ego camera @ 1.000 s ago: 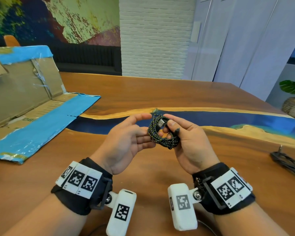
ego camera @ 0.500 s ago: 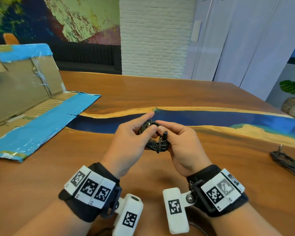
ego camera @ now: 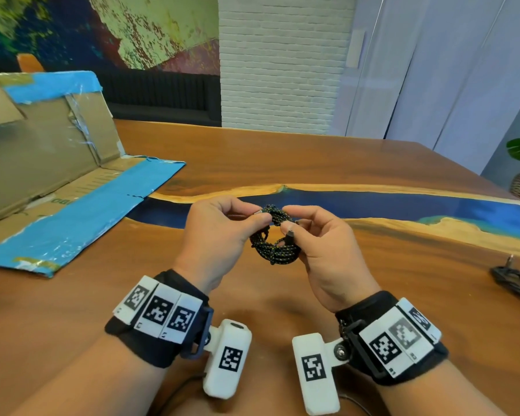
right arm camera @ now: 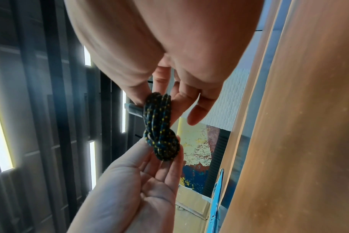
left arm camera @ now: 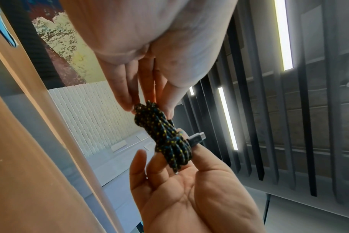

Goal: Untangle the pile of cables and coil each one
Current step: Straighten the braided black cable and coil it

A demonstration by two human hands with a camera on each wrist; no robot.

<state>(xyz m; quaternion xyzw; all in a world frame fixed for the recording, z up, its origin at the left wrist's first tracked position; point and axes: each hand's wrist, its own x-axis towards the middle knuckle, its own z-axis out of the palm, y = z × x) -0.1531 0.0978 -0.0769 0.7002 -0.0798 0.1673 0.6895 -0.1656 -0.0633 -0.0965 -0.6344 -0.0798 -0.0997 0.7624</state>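
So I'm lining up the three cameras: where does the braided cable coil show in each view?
Head: braided cable coil centre, between both hands above the table.
Left wrist: coil centre, pinched from above and below.
Right wrist: coil centre, likewise.
Shared landmark: white brick wall.

A black braided cable (ego camera: 275, 235), flecked with yellow and blue, is being held wound in a small tight coil above the counter (ego camera: 312, 163). Its grey plug (ego camera: 291, 234) is sticking out at one side. A second dark cable (ego camera: 515, 280) is lying at the counter's right edge.
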